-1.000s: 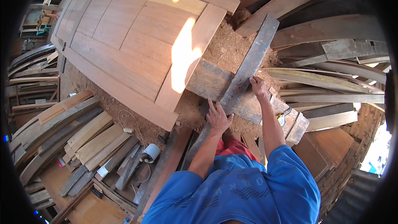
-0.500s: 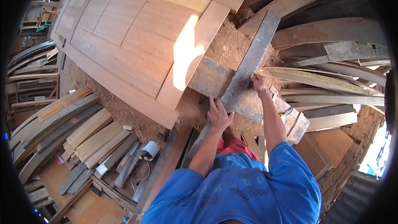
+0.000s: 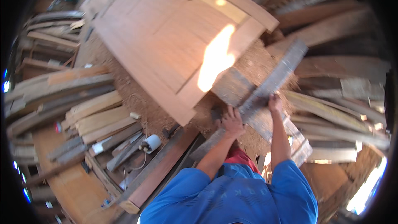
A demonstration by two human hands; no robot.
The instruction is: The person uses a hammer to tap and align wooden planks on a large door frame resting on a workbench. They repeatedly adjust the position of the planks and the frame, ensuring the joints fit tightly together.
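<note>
A long grey weathered plank [image 3: 277, 76] runs from the upper right down toward my body. My left hand [image 3: 231, 123] grips it low down, fingers wrapped over its edge. My right hand [image 3: 274, 102] holds the same plank a little higher on its right side. Under the plank lies a wider grey board [image 3: 233, 86] on sawdust. A large panelled wooden door [image 3: 166, 37] lies flat just to the left, with a bright patch of sunlight on its near corner.
Stacks of planks [image 3: 91, 114] fill the left side; more boards [image 3: 340, 120] lie at the right. A small white cylindrical object [image 3: 151, 143] with a cord sits among offcuts. A long dark beam [image 3: 161, 168] lies near my left side. Sawdust [image 3: 141, 108] covers the ground.
The view has swung and blurred as my head moved. Both hands stay on the grey plank, which has shifted slightly toward me.
</note>
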